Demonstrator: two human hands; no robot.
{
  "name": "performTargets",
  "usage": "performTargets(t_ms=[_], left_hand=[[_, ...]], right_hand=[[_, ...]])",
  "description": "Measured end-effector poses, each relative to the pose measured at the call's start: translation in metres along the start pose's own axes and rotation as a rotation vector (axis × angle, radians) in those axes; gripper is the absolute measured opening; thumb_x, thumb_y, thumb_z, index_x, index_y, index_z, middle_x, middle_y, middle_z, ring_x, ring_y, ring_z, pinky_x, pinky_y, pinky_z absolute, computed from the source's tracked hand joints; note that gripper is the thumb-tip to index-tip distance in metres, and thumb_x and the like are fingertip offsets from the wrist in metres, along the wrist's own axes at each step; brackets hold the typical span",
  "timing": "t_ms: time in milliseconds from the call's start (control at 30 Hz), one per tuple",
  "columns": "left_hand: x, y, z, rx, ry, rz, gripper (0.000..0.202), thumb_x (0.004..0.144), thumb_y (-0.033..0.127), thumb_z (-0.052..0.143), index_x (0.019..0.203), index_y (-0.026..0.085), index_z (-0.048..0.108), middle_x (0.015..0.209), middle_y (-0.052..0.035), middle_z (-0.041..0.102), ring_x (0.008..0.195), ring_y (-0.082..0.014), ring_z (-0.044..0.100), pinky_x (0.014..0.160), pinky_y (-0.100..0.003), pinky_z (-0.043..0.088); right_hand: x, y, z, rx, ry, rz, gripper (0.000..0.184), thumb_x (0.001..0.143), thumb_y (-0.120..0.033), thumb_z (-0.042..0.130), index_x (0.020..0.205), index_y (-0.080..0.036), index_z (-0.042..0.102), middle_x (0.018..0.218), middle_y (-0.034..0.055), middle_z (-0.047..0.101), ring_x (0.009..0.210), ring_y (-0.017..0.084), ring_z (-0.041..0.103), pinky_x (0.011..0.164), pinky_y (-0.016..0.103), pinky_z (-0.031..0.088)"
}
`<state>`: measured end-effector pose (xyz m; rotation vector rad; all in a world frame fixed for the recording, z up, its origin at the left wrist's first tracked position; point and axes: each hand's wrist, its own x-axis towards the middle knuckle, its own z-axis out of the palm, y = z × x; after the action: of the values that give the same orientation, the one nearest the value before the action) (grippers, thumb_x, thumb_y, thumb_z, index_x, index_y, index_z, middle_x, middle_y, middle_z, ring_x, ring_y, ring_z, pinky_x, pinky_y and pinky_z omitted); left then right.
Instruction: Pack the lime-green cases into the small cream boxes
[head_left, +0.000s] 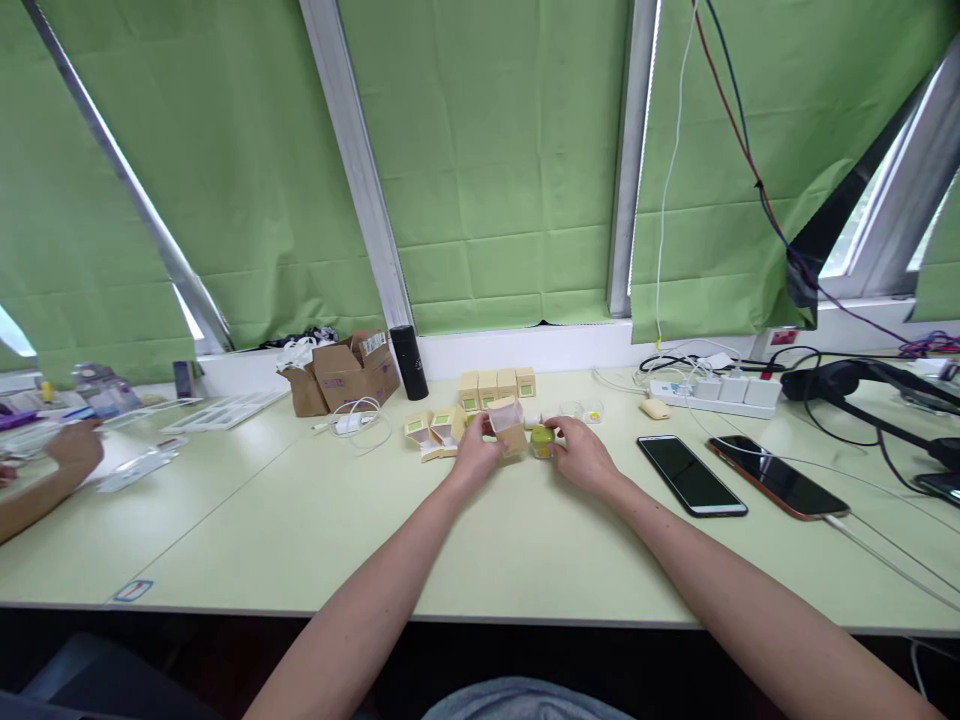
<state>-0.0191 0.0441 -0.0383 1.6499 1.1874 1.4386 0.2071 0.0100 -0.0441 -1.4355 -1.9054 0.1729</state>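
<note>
My left hand [478,452] is closed around a small open cardboard box [513,440], its flap raised. Just to the right, my right hand [583,455] grips a small clear container with a yellow-green top [541,437] between thumb and fingers, low over the table. Two opened small boxes [435,430] lie left of my left hand. Behind my hands stands a row of several closed small boxes [497,385] with green labels. Clear containers [591,411] sit beyond my right hand.
At the back left are a brown carton [352,370], a black cylinder [409,362] and a white charger [349,423]. Two phones [690,476], a power strip [712,393] and a black headset [870,390] with cables lie right. Another person's hand [75,447] is at far left.
</note>
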Motion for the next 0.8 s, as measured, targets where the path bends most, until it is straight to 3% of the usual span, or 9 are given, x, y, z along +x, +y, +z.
performTargets(t_ms=[133,233,400,500,667,800], left_hand=[[-0.005,-0.004,0.003,0.037,-0.148,0.028,0.051,0.056,0.012,0.08,0.105,0.02,0.07,0.098,-0.0078,0.075,0.093,-0.0289,0.07,0.09,-0.048,0.056],[-0.009,-0.002,0.002,0.094,-0.195,0.018,0.05,0.055,0.01,0.081,0.102,0.022,0.069,0.099,-0.0081,0.074,0.096,-0.03,0.069,0.092,-0.05,0.055],[-0.014,0.017,-0.001,-0.018,-0.121,0.143,0.059,0.062,0.018,0.083,0.115,0.026,0.06,0.115,-0.0075,0.07,0.11,-0.0287,0.065,0.103,-0.05,0.049],[-0.015,0.03,-0.004,-0.09,-0.071,0.26,0.043,0.071,0.021,0.077,0.109,0.024,0.057,0.12,-0.0085,0.067,0.119,-0.0274,0.063,0.109,-0.047,0.044],[-0.019,0.042,-0.01,-0.02,-0.062,0.324,0.007,0.076,0.019,0.068,0.077,0.021,0.062,0.118,-0.0099,0.069,0.121,-0.0297,0.063,0.108,-0.046,0.044],[-0.019,0.04,-0.009,0.014,-0.066,0.296,0.011,0.079,0.019,0.068,0.087,0.021,0.076,0.126,-0.0117,0.072,0.125,-0.0314,0.064,0.109,-0.046,0.045]], right_hand=[[0.002,0.006,-0.006,-0.007,-0.015,0.017,0.037,0.088,-0.009,0.061,0.123,-0.02,0.068,0.124,0.0115,0.072,0.109,0.027,0.067,0.093,0.039,0.05],[0.002,0.006,-0.008,-0.012,-0.035,0.039,0.034,0.088,-0.012,0.064,0.12,-0.021,0.068,0.122,0.0111,0.073,0.111,0.028,0.066,0.092,0.038,0.05],[0.002,0.003,-0.008,-0.006,-0.05,0.064,0.035,0.085,-0.012,0.067,0.119,-0.022,0.068,0.121,0.0107,0.073,0.11,0.027,0.067,0.089,0.036,0.049],[0.002,0.003,-0.009,-0.005,-0.054,0.066,0.035,0.085,-0.014,0.068,0.119,-0.022,0.067,0.121,0.0104,0.073,0.11,0.027,0.067,0.088,0.036,0.049],[0.002,0.001,-0.01,-0.023,-0.059,0.06,0.027,0.089,-0.02,0.068,0.115,-0.022,0.068,0.114,0.0098,0.073,0.106,0.027,0.067,0.085,0.033,0.047],[0.002,0.001,-0.01,-0.021,-0.07,0.059,0.027,0.09,-0.018,0.067,0.116,-0.022,0.067,0.111,0.0091,0.074,0.102,0.025,0.067,0.083,0.031,0.045]])
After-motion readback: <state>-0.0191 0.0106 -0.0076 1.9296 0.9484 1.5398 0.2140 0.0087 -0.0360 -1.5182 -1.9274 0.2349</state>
